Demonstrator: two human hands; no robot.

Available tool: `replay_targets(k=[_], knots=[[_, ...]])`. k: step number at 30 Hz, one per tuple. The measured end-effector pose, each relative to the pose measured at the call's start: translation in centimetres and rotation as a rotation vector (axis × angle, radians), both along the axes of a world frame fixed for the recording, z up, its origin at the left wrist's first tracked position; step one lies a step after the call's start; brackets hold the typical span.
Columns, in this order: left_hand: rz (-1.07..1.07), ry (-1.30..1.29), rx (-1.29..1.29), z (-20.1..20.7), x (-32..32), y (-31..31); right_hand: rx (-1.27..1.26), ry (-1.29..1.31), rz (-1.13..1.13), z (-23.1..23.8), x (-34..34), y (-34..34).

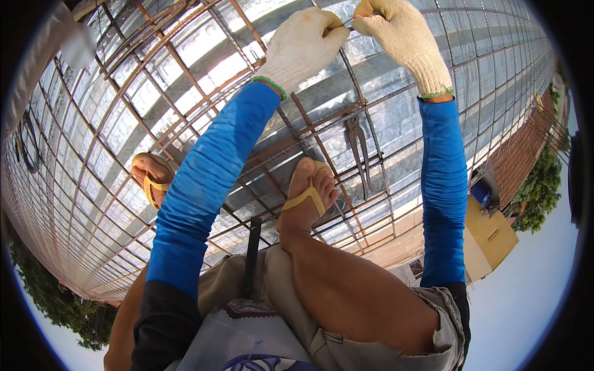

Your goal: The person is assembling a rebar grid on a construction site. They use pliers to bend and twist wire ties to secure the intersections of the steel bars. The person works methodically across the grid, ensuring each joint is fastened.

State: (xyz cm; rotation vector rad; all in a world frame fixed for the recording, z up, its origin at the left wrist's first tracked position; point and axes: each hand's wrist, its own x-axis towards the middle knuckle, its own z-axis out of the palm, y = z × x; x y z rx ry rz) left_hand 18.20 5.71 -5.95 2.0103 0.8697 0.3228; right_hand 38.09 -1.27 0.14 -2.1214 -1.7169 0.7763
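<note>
My left hand (303,46), in a cream knitted glove, is pinched closed over the steel rebar mesh (301,112) at the upper middle. Close to its right, my right hand (403,38) wears a matching glove and has its fingers curled together. Only a narrow gap parts the two sets of fingertips. Whatever they grip is too small or hidden to make out. Below and between my forearms, a pair of dark long-handled pincers (357,148) lies on the mesh, jaws toward the far side and handles slightly spread.
Shiny ribbed metal decking (204,68) lies under the rusty bars. My feet, in yellow sandals (307,199), rest on the grid. A dark coil (28,142) lies at the far left. Beyond the right edge are a tiled roof (523,151), a yellowish wall (490,238) and trees.
</note>
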Motion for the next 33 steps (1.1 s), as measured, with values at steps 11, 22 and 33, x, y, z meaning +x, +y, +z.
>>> replay_targets(k=[11,22,33], knots=[[0.142,0.169,0.025,1.1,1.0,-1.4,-0.045,0.205,-0.249,0.7,-1.7,-0.8],[0.214,0.095,0.359,0.9,1.2,-3.5,-0.072,0.342,-0.418,0.0,-2.0,-2.6],[0.132,-0.017,0.379,-0.6,0.9,-3.6,0.057,0.236,-0.275,-4.5,0.1,-5.0]])
